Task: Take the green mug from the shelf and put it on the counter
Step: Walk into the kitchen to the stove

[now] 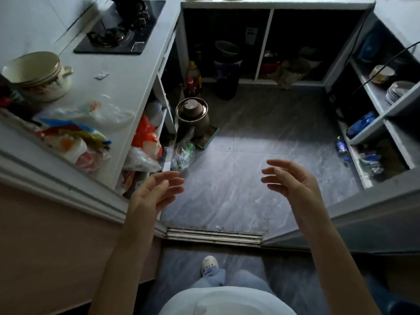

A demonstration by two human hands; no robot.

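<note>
I stand in the doorway of a small kitchen with both hands raised over the grey floor. My left hand (154, 192) is empty, fingers spread, palm turned inward, near the corner of the white counter (127, 73) on the left. My right hand (293, 180) is also empty with its fingers apart and slightly curled. White open shelves (372, 96) run along the right wall, and dark open cabinets (263, 44) sit under the far counter. I cannot make out a green mug anywhere; the cabinet insides are too dark to tell.
The counter holds a cream enamel pot (36, 73), a black gas hob (122, 28) and plastic bags of food (75, 137). A brown clay jar (192, 117) and oil bottles (193, 78) stand on the floor. The right shelves carry a bowl (383, 73), stacked plates (398, 92) and blue packets (361, 123).
</note>
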